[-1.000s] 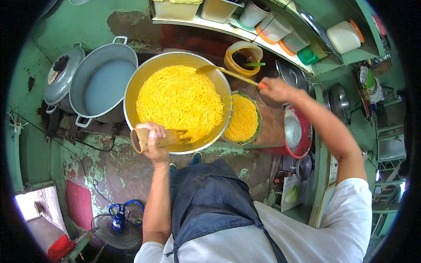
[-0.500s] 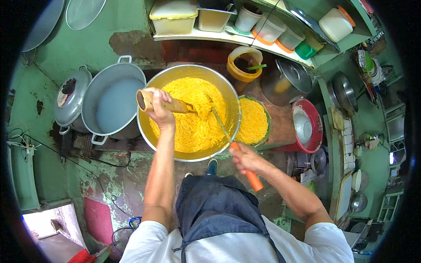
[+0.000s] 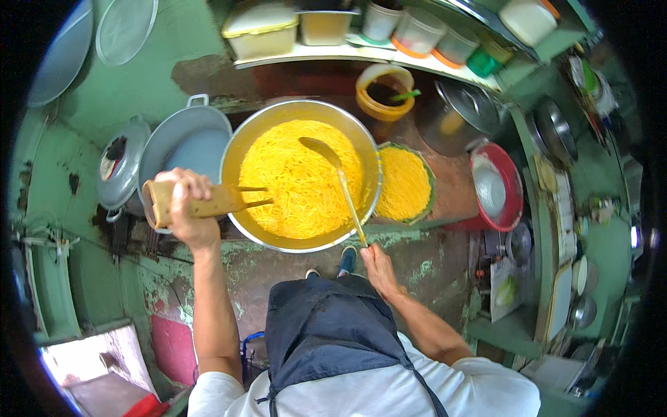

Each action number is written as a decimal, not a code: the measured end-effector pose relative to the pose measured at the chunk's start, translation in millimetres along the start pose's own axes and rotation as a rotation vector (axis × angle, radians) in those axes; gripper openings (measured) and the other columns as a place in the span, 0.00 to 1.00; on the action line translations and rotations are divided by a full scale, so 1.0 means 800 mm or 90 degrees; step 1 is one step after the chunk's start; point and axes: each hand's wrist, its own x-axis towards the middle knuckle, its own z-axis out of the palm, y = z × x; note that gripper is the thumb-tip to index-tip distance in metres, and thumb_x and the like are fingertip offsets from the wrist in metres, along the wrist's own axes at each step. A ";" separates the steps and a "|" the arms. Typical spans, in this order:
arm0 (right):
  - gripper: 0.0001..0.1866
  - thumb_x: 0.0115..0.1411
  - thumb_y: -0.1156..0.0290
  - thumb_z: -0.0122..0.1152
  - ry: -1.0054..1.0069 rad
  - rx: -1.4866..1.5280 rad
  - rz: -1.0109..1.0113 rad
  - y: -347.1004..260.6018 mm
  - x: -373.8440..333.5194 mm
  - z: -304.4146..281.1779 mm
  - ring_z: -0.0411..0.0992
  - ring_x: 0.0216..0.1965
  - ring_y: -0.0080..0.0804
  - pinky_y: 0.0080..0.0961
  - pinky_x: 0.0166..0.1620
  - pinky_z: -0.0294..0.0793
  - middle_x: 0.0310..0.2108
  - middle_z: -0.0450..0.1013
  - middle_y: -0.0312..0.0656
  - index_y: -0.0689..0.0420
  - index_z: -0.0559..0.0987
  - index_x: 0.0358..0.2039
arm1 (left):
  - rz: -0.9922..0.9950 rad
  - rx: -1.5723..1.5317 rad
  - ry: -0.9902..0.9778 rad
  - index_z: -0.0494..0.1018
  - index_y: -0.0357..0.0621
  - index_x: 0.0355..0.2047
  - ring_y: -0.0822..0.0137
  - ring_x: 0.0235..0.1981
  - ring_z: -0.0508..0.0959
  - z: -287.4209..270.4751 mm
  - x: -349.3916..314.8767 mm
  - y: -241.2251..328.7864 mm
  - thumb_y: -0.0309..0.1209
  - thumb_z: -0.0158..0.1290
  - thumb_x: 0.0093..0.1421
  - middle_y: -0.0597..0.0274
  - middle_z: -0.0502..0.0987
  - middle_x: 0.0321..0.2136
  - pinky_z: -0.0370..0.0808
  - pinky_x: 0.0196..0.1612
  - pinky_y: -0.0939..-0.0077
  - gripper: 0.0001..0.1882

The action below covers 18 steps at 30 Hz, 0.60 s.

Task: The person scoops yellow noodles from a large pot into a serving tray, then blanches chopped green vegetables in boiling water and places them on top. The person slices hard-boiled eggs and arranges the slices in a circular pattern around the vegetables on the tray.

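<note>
1. Left hand (image 3: 191, 212) clenched round a brown, wood-like, two-pronged tool (image 3: 221, 201); prongs over left side of the thin yellow noodles (image 3: 299, 191).
2. Right hand (image 3: 380, 270) grips a long-handled metal ladle (image 3: 322, 150) at near side; bowl over noodles, contact unclear.
3. Noodles in wide round silver metal basin (image 3: 303, 110).
4. Left: deep grey metal pot (image 3: 182, 125). Right: green-edged round tray (image 3: 432, 189).

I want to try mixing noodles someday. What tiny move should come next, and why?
Maybe the left hand should ease its two-pronged wooden fork toward the long-handled spoon in the right hand: the prongs reach only over the left part of the yellow noodles, while the spoon's bowl is farther in.
</note>
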 end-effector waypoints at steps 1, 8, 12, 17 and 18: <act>0.24 0.68 0.49 0.45 -0.002 -0.021 -0.008 -0.001 0.002 -0.001 0.69 0.27 0.46 0.41 0.33 0.68 0.25 0.70 0.50 0.61 0.71 0.33 | 0.000 0.015 -0.005 0.62 0.46 0.31 0.72 0.23 0.61 -0.002 -0.001 0.001 0.34 0.46 0.61 0.66 0.60 0.22 0.63 0.31 0.73 0.07; 0.21 0.68 0.53 0.44 -0.012 -0.232 -0.061 -0.042 0.049 -0.090 0.72 0.34 0.58 0.49 0.38 0.70 0.30 0.73 0.59 0.63 0.67 0.42 | 0.032 0.032 -0.020 0.63 0.44 0.31 0.72 0.22 0.63 -0.034 -0.012 0.014 0.31 0.46 0.61 0.65 0.61 0.20 0.65 0.30 0.74 0.05; 0.20 0.67 0.57 0.43 -0.006 -0.409 -0.061 -0.082 0.119 -0.140 0.74 0.33 0.64 0.56 0.35 0.72 0.31 0.74 0.65 0.66 0.66 0.42 | 0.077 0.100 -0.033 0.63 0.44 0.32 0.73 0.22 0.63 -0.058 -0.028 -0.006 0.29 0.46 0.60 0.65 0.62 0.21 0.66 0.30 0.75 0.04; 0.16 0.67 0.60 0.46 -0.223 -0.082 0.354 -0.106 0.089 -0.096 0.65 0.16 0.27 0.34 0.18 0.68 0.18 0.65 0.37 0.62 0.65 0.44 | 0.014 0.081 -0.009 0.61 0.44 0.31 0.73 0.23 0.63 -0.076 -0.096 -0.031 0.30 0.48 0.60 0.65 0.62 0.21 0.66 0.30 0.75 0.07; 0.17 0.69 0.56 0.45 -0.281 0.288 0.495 -0.107 0.064 -0.071 0.56 0.14 0.19 0.22 0.17 0.62 0.17 0.58 0.29 0.59 0.65 0.43 | 0.017 0.053 -0.017 0.61 0.44 0.31 0.72 0.23 0.63 -0.074 -0.109 -0.031 0.30 0.48 0.60 0.64 0.62 0.21 0.66 0.30 0.75 0.07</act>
